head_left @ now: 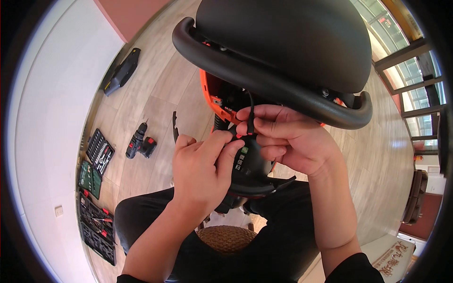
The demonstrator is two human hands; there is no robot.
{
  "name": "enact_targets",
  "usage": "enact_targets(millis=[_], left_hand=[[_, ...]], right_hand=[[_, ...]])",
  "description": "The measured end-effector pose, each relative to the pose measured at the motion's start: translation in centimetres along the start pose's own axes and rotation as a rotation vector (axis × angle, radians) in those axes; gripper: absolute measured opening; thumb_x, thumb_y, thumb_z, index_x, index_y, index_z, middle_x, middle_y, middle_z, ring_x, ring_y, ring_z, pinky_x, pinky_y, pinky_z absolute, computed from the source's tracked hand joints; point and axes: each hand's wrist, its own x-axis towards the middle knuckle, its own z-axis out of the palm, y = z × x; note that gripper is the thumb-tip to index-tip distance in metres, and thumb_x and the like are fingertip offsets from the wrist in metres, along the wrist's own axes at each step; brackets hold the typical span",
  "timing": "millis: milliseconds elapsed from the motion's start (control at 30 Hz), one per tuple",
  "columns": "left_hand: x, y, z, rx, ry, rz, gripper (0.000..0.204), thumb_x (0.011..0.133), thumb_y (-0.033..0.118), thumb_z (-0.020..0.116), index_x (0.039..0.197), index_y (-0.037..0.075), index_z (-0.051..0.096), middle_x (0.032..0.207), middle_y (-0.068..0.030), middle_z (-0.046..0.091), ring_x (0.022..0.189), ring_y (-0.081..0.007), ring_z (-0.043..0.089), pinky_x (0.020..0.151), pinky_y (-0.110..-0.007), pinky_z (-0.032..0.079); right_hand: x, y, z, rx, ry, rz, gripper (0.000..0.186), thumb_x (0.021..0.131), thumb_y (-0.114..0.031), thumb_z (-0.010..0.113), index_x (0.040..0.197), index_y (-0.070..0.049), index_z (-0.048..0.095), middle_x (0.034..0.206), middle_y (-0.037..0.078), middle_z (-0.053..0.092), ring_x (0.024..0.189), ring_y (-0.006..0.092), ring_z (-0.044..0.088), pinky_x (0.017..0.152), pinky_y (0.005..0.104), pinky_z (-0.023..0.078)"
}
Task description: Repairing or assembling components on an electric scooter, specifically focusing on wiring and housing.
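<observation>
A thin, flexible black cable (pixel 251 111) runs down before an orange-and-black plastic body (pixel 206 91), its thicker lower end pinched between thumb and fingers of the right hand (pixel 297 139); just left of that end, the left hand (pixel 200 162) has fingers and thumb bent beside a small bright-red piece (pixel 239 136), though whether it grips it I cannot tell

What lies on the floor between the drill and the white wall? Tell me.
An open socket set lies between the drill and the white wall, in the head view.
</observation>
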Motion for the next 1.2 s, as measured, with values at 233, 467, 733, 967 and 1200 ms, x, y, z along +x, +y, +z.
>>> enact_targets(millis=[233,467,733,967,1200], left_hand=[[0.0,0.2,-0.2,-0.008,0.003,0.0,0.007,0.09,0.013,0.075,0.09,0.009,0.069,0.056,-0.0048,0.052,0.051,-0.0253,0.041,0.07,-0.034,0.034],[0.1,-0.1,-0.3,0.031,0.0,0.044,0.01,0.093,0.016,0.072,0.09,0.009,0.065,0.053,-0.0039,0.056,0.049,-0.0256,0.052,0.068,-0.036,0.034],[-0.1,-0.2,-0.4,-0.015,-0.004,0.0,0.006,0.091,0.013,0.073,0.09,0.009,0.069,0.061,-0.0057,0.059,0.052,-0.0258,0.046,0.071,-0.034,0.034],[-0.1,-0.2,-0.8,-0.007,0.0,0.006,0.006,0.091,0.013,0.073,0.09,0.009,0.069,0.061,-0.0056,0.06,0.052,-0.0258,0.047,0.071,-0.034,0.034],[-0.1,-0.7,-1.1,-0.034,0.059,0.117,0.005,0.093,0.01,0.071,0.094,0.01,0.067,0.06,-0.0012,0.061,0.05,-0.0216,0.052,0.067,-0.035,0.031]], right_hand=[[-0.3,-0.3,0.0,-0.018,-0.037,-0.018,0.023,0.104,-0.011,0.062,0.126,-0.005,0.061,0.109,0.009,0.07,0.059,0.0032,0.04,0.053,0.0186,0.032],[-0.7,0.1,1.6,-0.517,0.258,-0.306,0.026,0.099,-0.003,0.066,0.125,-0.003,0.063,0.099,0.003,0.068,0.098,0.0107,0.07,0.061,0.0198,0.045],[-0.1,0.8,1.3,-0.815,0.077,-0.486,0.039,0.094,0.003,0.065,0.132,-0.002,0.065,0.11,0.007,0.071,0.095,0.0109,0.067,0.088,0.026,0.053],[-0.4,0.0,1.4,-1.027,0.092,-0.466,0.027,0.095,-0.002,0.065,0.121,-0.004,0.071,0.11,0.006,0.07,0.096,0.0119,0.067,0.084,0.0249,0.052],[0.4,0.6,1.1,-1.131,-0.065,-0.782,0.018,0.1,-0.01,0.062,0.117,-0.005,0.068,0.097,0.005,0.064,0.087,0.0135,0.058,0.082,0.0308,0.05]])
